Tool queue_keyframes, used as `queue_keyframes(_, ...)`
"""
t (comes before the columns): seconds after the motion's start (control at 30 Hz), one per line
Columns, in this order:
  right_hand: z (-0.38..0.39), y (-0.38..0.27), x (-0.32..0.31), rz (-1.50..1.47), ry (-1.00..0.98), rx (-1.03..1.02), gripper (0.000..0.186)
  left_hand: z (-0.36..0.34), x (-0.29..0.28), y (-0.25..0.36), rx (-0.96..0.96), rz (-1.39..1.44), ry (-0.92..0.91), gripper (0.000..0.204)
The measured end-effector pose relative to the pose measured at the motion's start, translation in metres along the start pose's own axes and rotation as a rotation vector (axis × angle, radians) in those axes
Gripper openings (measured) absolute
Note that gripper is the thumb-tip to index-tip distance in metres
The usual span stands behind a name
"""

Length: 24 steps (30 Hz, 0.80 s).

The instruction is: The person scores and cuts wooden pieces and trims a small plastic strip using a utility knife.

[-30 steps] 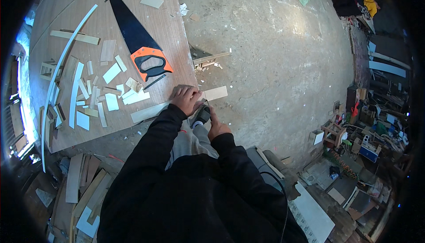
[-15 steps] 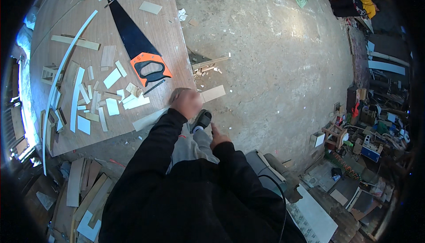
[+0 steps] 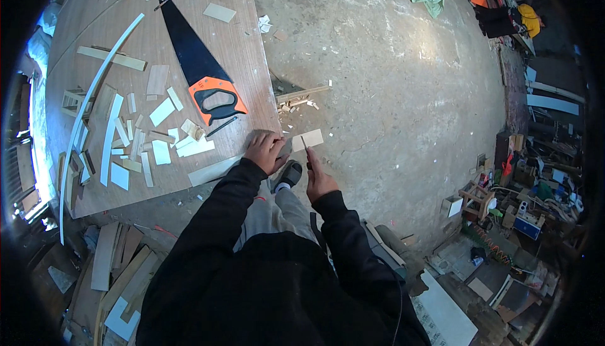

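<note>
The pale wooden strip (image 3: 312,138) lies across the near right corner of the worktop (image 3: 252,75), one end poking out past the edge above the concrete floor (image 3: 391,106); I take it for a single piece, though its middle is covered from where I stand. A slim dark tool (image 3: 305,144) meets that jutting end, too thin for me to say whether it is a blade or a marker. To do this well, I'd judge, the strip wants firm pressure right at the corner, since the unsupported end could tip or flex, and the tool should travel in light, straight strokes, clear of the other fingers. The left hand (image 3: 263,152) lies over the strip at the edge, fingers bent and close together, seemingly pressing down; whether the thumb clamps beneath, I can't tell. The right hand (image 3: 321,179) is closed around the tool, forefinger stretched along it, with a small gap between the two hands. Beyond them, on the worktop, a dark pencil-like rod (image 3: 222,126) rests beside the orange-handled saw (image 3: 196,53), and pale offcuts (image 3: 162,112) are scattered farther left.
</note>
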State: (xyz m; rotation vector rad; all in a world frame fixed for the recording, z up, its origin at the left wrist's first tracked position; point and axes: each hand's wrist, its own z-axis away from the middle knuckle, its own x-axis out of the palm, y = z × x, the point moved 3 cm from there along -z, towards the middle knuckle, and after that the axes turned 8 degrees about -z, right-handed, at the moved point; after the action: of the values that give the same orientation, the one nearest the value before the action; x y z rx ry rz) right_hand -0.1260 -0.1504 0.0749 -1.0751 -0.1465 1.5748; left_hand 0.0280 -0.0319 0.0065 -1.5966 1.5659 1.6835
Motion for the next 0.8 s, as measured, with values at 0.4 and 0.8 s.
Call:
queue_keyframes(0.4,-0.017,-0.008,0.016,0.031,-0.094,0.017,0.065,0.002,0.004,-0.005,-0.037,0.025,-0.022,0.041)
queue_keyframes(0.8,-0.014,-0.006,0.019,0.083,-0.084,0.017,0.068,0.002,0.004,-0.005,-0.054,0.034,-0.05,0.041)
